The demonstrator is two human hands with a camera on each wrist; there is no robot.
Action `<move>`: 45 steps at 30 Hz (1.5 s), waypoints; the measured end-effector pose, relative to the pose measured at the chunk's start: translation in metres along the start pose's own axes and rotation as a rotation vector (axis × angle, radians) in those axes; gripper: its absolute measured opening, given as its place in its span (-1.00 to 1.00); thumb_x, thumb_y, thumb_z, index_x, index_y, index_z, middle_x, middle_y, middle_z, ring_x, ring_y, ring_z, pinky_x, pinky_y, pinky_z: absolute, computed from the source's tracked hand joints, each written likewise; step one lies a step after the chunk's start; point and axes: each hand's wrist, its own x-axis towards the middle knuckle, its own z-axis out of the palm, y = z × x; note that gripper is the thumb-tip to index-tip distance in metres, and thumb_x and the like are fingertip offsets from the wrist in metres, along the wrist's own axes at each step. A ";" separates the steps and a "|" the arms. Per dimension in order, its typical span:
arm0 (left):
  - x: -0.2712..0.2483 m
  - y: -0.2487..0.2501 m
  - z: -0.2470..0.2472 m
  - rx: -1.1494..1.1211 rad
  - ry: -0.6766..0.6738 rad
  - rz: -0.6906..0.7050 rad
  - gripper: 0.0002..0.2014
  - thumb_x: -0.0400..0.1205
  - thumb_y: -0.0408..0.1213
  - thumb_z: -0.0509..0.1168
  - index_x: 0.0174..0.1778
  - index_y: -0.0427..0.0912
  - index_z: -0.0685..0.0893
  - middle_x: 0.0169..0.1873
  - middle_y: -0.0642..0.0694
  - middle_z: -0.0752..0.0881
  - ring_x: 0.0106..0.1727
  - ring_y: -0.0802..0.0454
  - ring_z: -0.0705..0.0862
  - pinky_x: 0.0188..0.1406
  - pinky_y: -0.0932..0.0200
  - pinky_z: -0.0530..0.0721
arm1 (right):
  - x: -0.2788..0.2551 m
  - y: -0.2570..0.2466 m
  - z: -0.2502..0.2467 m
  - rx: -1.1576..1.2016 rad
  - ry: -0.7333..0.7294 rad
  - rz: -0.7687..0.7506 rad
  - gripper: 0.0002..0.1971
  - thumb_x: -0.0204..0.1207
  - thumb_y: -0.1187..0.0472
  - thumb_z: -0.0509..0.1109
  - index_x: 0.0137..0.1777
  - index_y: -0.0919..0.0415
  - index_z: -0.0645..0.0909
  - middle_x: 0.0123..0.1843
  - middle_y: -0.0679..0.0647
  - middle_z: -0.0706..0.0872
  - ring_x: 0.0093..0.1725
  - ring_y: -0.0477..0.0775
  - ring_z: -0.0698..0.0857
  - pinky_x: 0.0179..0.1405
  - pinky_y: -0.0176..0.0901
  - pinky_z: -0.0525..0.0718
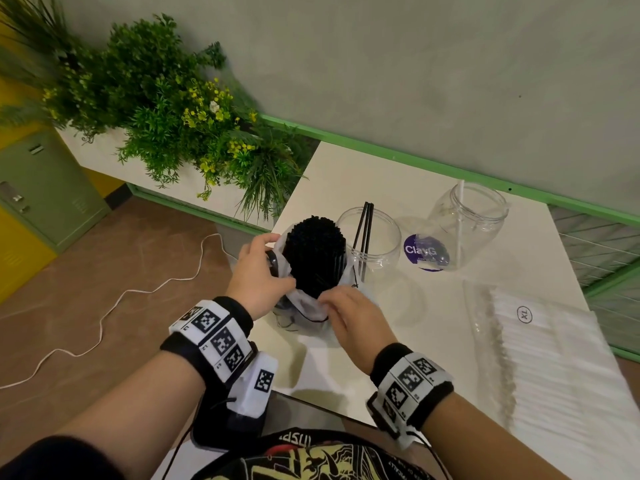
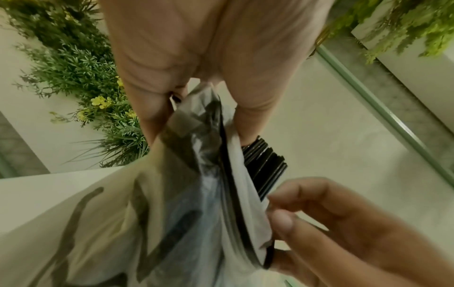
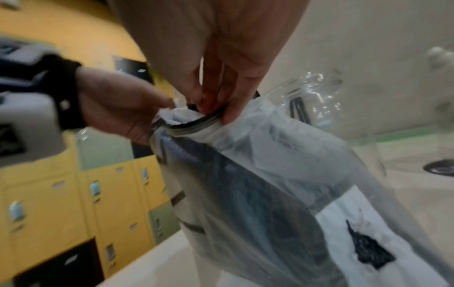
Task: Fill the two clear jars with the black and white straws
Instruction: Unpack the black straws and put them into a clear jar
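A thick bundle of black straws stands upright in a thin white plastic bag on the white table. My left hand grips the bag's left rim. My right hand pinches the near rim. Behind the bundle a clear jar holds a few black straws. Farther right a second clear jar holds one white straw. A clear pack of white straws lies at the right.
A purple round lid lies between the jars. Green plants fill a planter beyond the table's left corner. A white cord snakes over the brown floor. Yellow and green lockers stand at the far left.
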 end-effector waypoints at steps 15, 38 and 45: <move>-0.011 -0.001 0.003 -0.143 -0.173 0.065 -0.25 0.50 -0.57 0.27 0.51 0.16 0.24 0.36 -0.10 0.34 0.25 0.02 0.47 0.23 0.09 0.54 | 0.047 -0.004 -0.010 -0.212 -0.317 0.366 -0.47 0.45 0.09 0.49 0.36 0.18 0.40 0.16 0.13 0.63 0.11 0.15 0.64 0.08 0.03 0.64; -0.011 -0.002 0.007 0.124 -0.047 0.189 -0.49 0.50 -0.33 0.43 0.35 0.11 0.53 0.15 0.00 0.44 0.13 0.10 0.48 0.15 0.27 0.38 | 0.037 0.000 -0.051 -0.101 0.274 0.031 -0.33 0.48 0.35 0.46 0.46 0.00 0.20 0.12 0.19 0.59 0.02 -0.06 0.50 -0.06 -0.32 0.52; -0.011 -0.004 0.008 0.100 -0.022 0.167 -0.51 0.49 -0.33 0.44 0.31 0.11 0.55 0.14 0.00 0.46 0.13 0.07 0.52 0.17 0.26 0.41 | 0.034 0.025 -0.044 -0.129 0.235 0.111 -0.79 0.62 0.23 0.25 0.19 0.21 0.62 0.09 0.05 0.57 0.08 0.06 0.58 0.08 0.00 0.66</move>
